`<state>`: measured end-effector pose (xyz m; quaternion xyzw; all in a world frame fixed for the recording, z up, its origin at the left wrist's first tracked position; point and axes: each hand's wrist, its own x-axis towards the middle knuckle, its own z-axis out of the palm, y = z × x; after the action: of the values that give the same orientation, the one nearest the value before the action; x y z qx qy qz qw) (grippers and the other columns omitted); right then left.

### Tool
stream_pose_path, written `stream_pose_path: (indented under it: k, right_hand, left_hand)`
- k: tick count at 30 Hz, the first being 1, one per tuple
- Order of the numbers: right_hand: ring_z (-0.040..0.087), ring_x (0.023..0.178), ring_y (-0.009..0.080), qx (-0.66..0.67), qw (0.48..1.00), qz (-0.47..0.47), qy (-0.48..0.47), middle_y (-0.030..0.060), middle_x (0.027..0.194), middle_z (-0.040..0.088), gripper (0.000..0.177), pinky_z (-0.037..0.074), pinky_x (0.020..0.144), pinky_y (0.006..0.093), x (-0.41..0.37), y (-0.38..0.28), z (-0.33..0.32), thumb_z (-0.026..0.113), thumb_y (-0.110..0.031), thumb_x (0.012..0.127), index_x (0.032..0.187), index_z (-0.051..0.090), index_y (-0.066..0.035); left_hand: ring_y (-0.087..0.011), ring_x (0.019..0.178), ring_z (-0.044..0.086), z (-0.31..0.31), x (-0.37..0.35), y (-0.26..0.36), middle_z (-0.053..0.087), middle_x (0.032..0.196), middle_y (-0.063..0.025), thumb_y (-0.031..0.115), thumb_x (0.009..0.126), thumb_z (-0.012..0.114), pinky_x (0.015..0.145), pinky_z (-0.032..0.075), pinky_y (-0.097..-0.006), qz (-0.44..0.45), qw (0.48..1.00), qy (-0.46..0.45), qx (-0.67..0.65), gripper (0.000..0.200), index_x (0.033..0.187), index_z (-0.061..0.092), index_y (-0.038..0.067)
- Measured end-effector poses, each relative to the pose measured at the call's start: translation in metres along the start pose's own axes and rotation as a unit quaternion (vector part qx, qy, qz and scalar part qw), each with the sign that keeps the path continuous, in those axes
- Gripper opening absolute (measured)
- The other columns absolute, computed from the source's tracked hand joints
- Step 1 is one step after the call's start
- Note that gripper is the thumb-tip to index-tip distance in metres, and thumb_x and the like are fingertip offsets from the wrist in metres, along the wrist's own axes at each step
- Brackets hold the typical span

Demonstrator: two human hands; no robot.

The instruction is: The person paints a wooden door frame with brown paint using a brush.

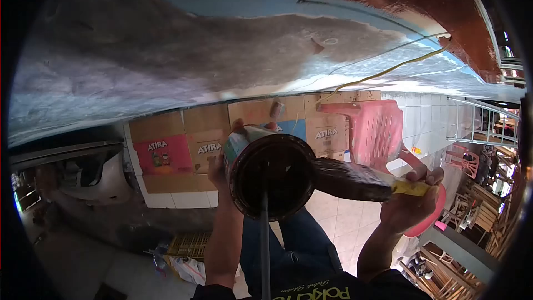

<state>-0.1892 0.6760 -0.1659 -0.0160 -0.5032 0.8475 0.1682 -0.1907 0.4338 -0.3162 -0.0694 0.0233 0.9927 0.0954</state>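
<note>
Holding a round metal can with a messy dark-brown rim (237, 191) up in front of the body, the person has the left hand (217, 173) wrapped on its left side, though most of those fingers hide behind it. The right hand (408, 206) is well apart from the left, out past the can's right edge. Its fingers are curled tight around the yellow handle of a wide, flat brush thick with dark-brown paint (350, 180).

The brush lies sideways, and its painty end comes up to the can's right edge. From where I stand, I can't tell if it touches the rim. A thin grey rod (265, 255) crosses the can's near edge too.

To do this well, I think the can should be flat and steady, because paint spills fast when it tips. A soft wipe on the inside edge should take off the extra drops. Fingers should hug only the yellow part, or they could get sticky and slip.

Below, flat tan cardboard sheets (208, 136) lie on the floor, with a pink plastic chair (383, 128) by their right edge. Working over the middle of the sheets, not past their near edge, should catch more drips.
</note>
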Motion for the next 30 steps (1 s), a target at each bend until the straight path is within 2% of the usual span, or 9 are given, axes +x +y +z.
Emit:
stream_pose_path:
  k: [3,4,10,13,14,17,23,26,30]
  right_hand:
    - [0.062,0.058,0.0265,-0.063,0.997,-0.009,-0.031,0.0208,0.084,0.054,0.028,0.057,0.044,0.0354,-0.004,0.002,0.011,0.053,-0.026,0.086,0.093,0.034,-0.007]
    - [0.062,0.059,0.0259,-0.085,0.996,-0.013,-0.015,0.0214,0.081,0.054,0.031,0.056,0.043,0.0351,-0.008,0.003,0.015,0.055,-0.027,0.085,0.091,0.034,-0.007]
    - [0.062,0.057,0.0261,-0.257,0.963,-0.023,-0.079,0.0211,0.077,0.055,0.037,0.057,0.045,0.0364,-0.022,-0.003,0.049,0.056,-0.032,0.085,0.092,0.029,-0.007]
    - [0.063,0.057,0.0270,-0.310,0.942,-0.071,-0.105,0.0218,0.077,0.056,0.039,0.057,0.047,0.0372,-0.029,-0.003,0.061,0.056,-0.031,0.085,0.094,0.026,-0.007]
    - [0.063,0.059,0.0282,-0.298,0.942,-0.078,-0.135,0.0231,0.077,0.056,0.039,0.058,0.049,0.0372,-0.029,-0.002,0.059,0.056,-0.027,0.085,0.095,0.025,-0.006]
    - [0.064,0.061,0.0294,-0.329,0.932,-0.075,-0.135,0.0245,0.079,0.055,0.037,0.058,0.051,0.0373,-0.032,-0.004,0.071,0.056,-0.025,0.085,0.096,0.026,-0.006]
    - [0.064,0.069,0.0318,-0.349,0.911,-0.072,-0.206,0.0279,0.085,0.055,0.036,0.058,0.056,0.0375,-0.036,-0.007,0.071,0.058,-0.017,0.084,0.099,0.028,-0.006]
    - [0.063,0.064,0.0211,-0.408,0.903,-0.060,-0.117,0.0158,0.075,0.055,0.040,0.057,0.047,0.0325,-0.042,-0.003,0.090,0.053,-0.040,0.085,0.095,0.028,-0.010]
    - [0.063,0.064,0.0224,-0.415,0.896,-0.067,-0.143,0.0165,0.075,0.055,0.040,0.057,0.047,0.0338,-0.041,-0.002,0.085,0.054,-0.038,0.085,0.094,0.028,-0.009]
  left_hand:
    - [-0.0412,0.122,0.034,0.012,-0.001,0.001,0.029,0.130,-0.0330,0.040,0.078,0.056,0.097,0.037,-0.0513,0.018,1.000,-0.012,-0.012,0.066,0.131,0.032,0.010]
    - [-0.0409,0.122,0.034,0.015,-0.001,0.003,0.030,0.130,-0.0328,0.040,0.077,0.057,0.098,0.037,-0.0516,0.021,1.000,-0.007,-0.009,0.066,0.130,0.033,0.009]
    - [-0.0399,0.123,0.034,0.026,-0.006,0.010,0.034,0.127,-0.0316,0.037,0.073,0.059,0.101,0.033,-0.0513,0.033,0.999,0.024,0.016,0.067,0.127,0.035,0.006]
    - [-0.0398,0.122,0.034,0.024,-0.009,0.014,0.036,0.126,-0.0316,0.036,0.073,0.059,0.101,0.033,-0.0508,0.032,0.999,0.020,0.024,0.066,0.127,0.035,0.005]
    - [-0.0398,0.122,0.035,0.027,-0.009,0.015,0.037,0.125,-0.0315,0.036,0.073,0.059,0.101,0.034,-0.0508,0.029,0.999,0.011,0.022,0.067,0.127,0.034,0.005]
    - [-0.0400,0.119,0.038,0.021,-0.012,0.019,0.038,0.124,-0.0314,0.035,0.073,0.059,0.099,0.036,-0.0502,0.018,0.999,-0.006,0.029,0.067,0.126,0.034,0.004]
    - [-0.0400,0.117,0.041,0.020,-0.014,0.021,0.039,0.124,-0.0319,0.034,0.073,0.058,0.098,0.038,-0.0490,0.017,0.999,-0.028,0.028,0.067,0.127,0.033,0.002]
    - [-0.0399,0.118,0.041,0.020,-0.016,0.022,0.038,0.124,-0.0318,0.032,0.072,0.059,0.098,0.038,-0.0488,0.013,0.999,-0.023,0.027,0.067,0.127,0.034,0.003]
    - [-0.0402,0.118,0.041,0.021,-0.017,0.023,0.037,0.125,-0.0316,0.032,0.071,0.060,0.098,0.038,-0.0491,0.002,1.000,-0.011,0.027,0.067,0.127,0.035,0.005]
